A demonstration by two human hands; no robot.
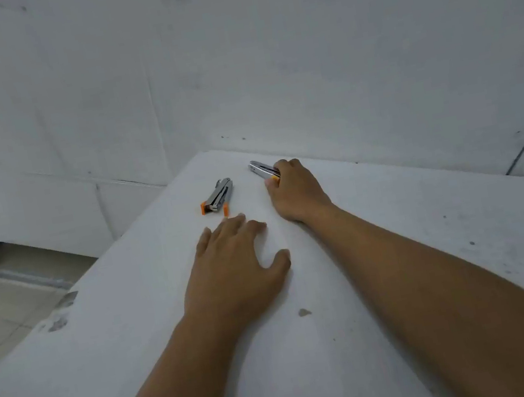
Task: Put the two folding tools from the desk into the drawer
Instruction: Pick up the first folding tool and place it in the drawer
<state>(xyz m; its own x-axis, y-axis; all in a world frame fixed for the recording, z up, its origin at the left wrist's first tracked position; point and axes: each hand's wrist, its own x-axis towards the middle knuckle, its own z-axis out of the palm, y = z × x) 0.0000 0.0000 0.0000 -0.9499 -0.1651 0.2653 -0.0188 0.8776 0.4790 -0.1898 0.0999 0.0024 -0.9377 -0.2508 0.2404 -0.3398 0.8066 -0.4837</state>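
Folding tools: right hand (297,189) grips one (261,170); left hand (235,265) flat near other (218,197).

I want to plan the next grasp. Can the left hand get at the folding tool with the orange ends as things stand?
Probably yes. The left hand lies open on the desk just short of the orange-ended tool, with bare surface between them. The right hand is busy on the other tool.

a white desk (389,281) with grey smudges and chipped spots along its left edge fills the lower view. on it, near the far corner, lies a folded steel tool with orange ends (218,197). just right of it lies a second folded steel tool (261,169), partly covered.
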